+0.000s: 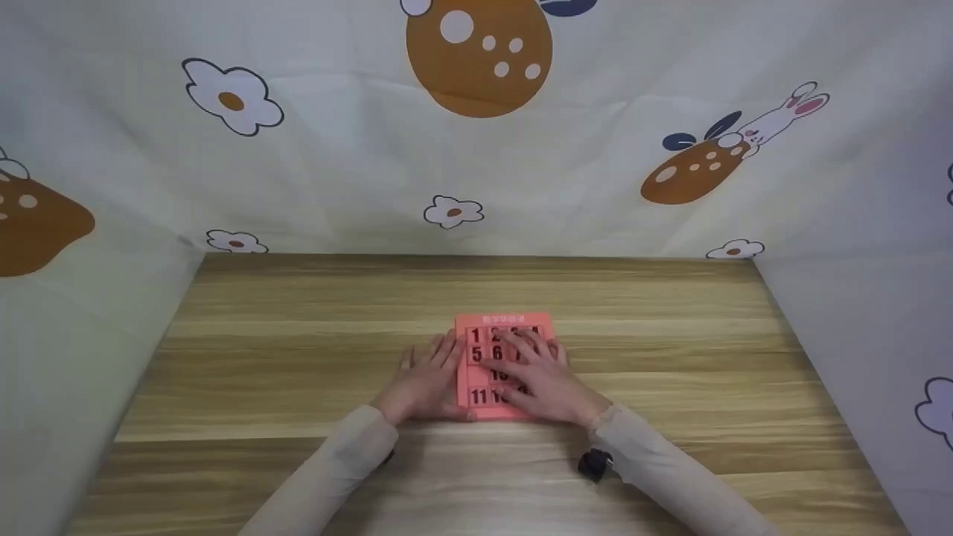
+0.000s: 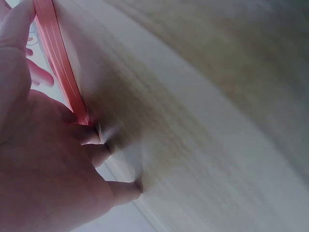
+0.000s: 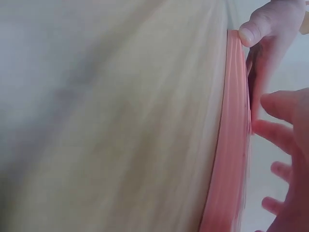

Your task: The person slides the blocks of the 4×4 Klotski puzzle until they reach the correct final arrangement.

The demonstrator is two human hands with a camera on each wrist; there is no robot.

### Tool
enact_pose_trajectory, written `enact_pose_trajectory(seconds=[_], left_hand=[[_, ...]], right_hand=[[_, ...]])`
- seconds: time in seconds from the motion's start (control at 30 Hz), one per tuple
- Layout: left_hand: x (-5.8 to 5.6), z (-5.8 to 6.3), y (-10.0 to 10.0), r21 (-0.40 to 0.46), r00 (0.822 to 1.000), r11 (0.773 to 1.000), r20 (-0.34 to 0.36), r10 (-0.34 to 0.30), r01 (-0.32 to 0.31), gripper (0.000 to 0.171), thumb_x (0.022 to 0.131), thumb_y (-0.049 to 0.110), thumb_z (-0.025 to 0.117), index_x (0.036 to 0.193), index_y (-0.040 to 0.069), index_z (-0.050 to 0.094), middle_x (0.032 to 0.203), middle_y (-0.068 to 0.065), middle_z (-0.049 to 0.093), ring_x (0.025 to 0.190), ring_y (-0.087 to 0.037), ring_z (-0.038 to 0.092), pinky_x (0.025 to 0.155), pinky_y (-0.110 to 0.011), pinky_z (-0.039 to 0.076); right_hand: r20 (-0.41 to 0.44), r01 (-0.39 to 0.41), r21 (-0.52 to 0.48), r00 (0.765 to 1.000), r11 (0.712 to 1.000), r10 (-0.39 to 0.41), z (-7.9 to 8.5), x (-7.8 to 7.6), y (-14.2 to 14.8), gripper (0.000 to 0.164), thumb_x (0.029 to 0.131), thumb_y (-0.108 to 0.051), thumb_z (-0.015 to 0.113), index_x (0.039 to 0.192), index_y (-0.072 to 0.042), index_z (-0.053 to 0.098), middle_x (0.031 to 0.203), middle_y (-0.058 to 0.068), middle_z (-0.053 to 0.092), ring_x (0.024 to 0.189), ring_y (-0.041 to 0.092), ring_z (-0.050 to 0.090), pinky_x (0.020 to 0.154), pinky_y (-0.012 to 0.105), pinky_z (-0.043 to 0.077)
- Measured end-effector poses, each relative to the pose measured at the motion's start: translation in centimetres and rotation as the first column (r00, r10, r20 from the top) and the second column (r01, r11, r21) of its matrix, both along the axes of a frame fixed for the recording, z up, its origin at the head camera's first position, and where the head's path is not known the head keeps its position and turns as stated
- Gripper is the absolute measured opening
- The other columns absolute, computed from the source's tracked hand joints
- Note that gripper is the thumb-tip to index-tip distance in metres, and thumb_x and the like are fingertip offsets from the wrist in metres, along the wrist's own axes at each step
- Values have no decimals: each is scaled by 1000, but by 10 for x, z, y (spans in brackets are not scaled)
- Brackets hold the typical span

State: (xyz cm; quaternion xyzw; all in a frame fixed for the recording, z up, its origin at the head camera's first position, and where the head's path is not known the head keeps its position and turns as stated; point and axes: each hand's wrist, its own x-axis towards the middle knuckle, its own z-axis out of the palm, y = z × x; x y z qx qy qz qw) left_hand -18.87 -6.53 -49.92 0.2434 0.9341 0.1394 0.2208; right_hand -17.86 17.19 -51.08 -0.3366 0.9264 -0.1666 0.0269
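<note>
A pink number sliding puzzle (image 1: pixel 477 377) lies flat on the table, with black numerals on its square tiles and pale lettering across the top border. At the left end of its third row is a vacant slot. Along its left edge rests my left hand (image 1: pixel 426 383), fingers extended, thumb at the near left corner; fingertips reach the tabletop in the left wrist view. My right hand (image 1: pixel 551 383) spreads over the tiles from the right, its index fingertip close to the vacant slot. Several tiles on the right are hidden beneath it. The puzzle's pink side (image 3: pixel 229 130) shows in the right wrist view.
The wood-grain table (image 1: pixel 298 320) extends on all sides of the puzzle. Pale curtains (image 1: pixel 335 149) with printed flowers and orange fruit hang behind it and at both sides. A small black device (image 1: pixel 594 465) sits at the right wrist.
</note>
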Motion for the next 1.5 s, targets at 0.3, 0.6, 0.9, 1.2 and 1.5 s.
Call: enact_pose_trajectory(seconds=[0.3,0.6,0.9,1.2,1.5], left_hand=[[0,0,0,0,1000,1000,-10,5,-5,119,74,66,69,155,6,6,161,-12,-2,146,-32,0,111,-62,0],[1,2,1,17,1000,1000,-5,4,-4,118,75,63,71,155,4,7,160,-14,0,146,-32,1,111,-63,0],[-1,-1,1,4,1000,1000,-6,17,-17,120,74,65,70,155,6,5,161,-12,-2,146,-31,0,111,-61,-3],[-1,-2,2,15,1000,1000,-7,19,-19,120,74,64,71,155,6,6,160,-12,-3,146,-31,-1,111,-61,-3],[0,-1,1,18,1000,1000,-6,8,-8,119,75,63,71,155,5,5,161,-12,-3,146,-32,0,111,-62,-2]], right_hand=[[-71,-21,-88,997,996,15,-2,3,24,45,93,-36,61,135,-21,59,151,11,36,136,42,26,104,62,18],[-120,3,-127,993,992,-18,-2,6,50,44,89,-34,67,129,-18,62,143,10,46,130,40,34,101,61,21],[-109,-8,-138,994,990,-7,-2,12,58,40,86,-26,68,124,-14,65,131,8,56,124,32,43,100,59,24],[-74,-77,-125,995,989,68,0,15,57,31,85,-20,69,115,-12,69,126,5,58,118,22,50,100,52,30],[-81,-80,-125,994,989,70,2,16,50,34,85,-20,69,118,-10,67,125,7,57,116,23,49,96,49,33]])
